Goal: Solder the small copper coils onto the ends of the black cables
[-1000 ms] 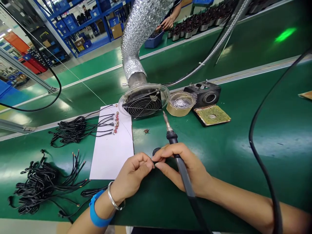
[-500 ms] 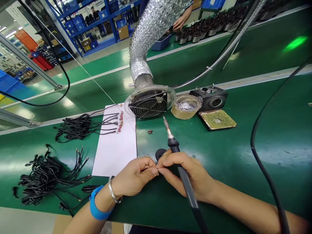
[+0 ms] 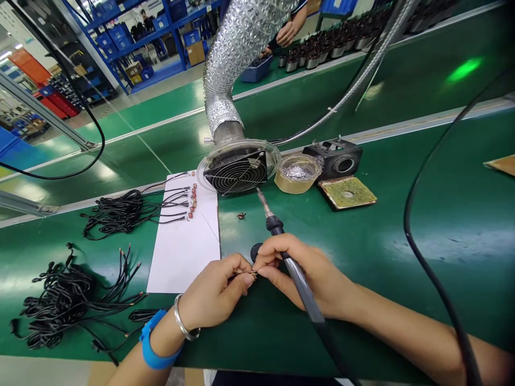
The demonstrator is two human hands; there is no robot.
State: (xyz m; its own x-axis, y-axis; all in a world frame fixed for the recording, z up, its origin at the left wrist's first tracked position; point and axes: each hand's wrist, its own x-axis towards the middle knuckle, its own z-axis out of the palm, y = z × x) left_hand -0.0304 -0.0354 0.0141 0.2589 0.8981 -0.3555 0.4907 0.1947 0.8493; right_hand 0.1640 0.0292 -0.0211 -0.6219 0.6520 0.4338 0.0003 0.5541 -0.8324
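My left hand (image 3: 219,289) is closed in a pinch, with a thin copper-coloured wire end (image 3: 252,273) showing at the fingertips. A soldering iron (image 3: 298,279) lies across my right hand (image 3: 309,273), held between its fingers, tip pointing away towards the fan. The right thumb and forefinger pinch close against the wire end. Just behind these fingertips is a black round piece (image 3: 256,252), partly hidden. A small coppery clump (image 3: 241,215) lies farther back on the green table. Beside the left hand lies a white sheet (image 3: 181,257), with several cable ends and small reddish parts (image 3: 193,201) along it.
A fume extractor fan (image 3: 237,174) with a foil duct (image 3: 225,69) hangs ahead. To its right are a tape roll (image 3: 295,185), a black iron stand (image 3: 338,161) and a yellow-green sponge (image 3: 348,192). Black cable bundles (image 3: 60,300) lie left. Across the bench, a person's hand (image 3: 286,33) shows.
My right fingertips have drawn slightly apart from the left, and the copper-coloured wire end now shows between them. The whole view has shifted a little. The soldering iron stays in my right hand.
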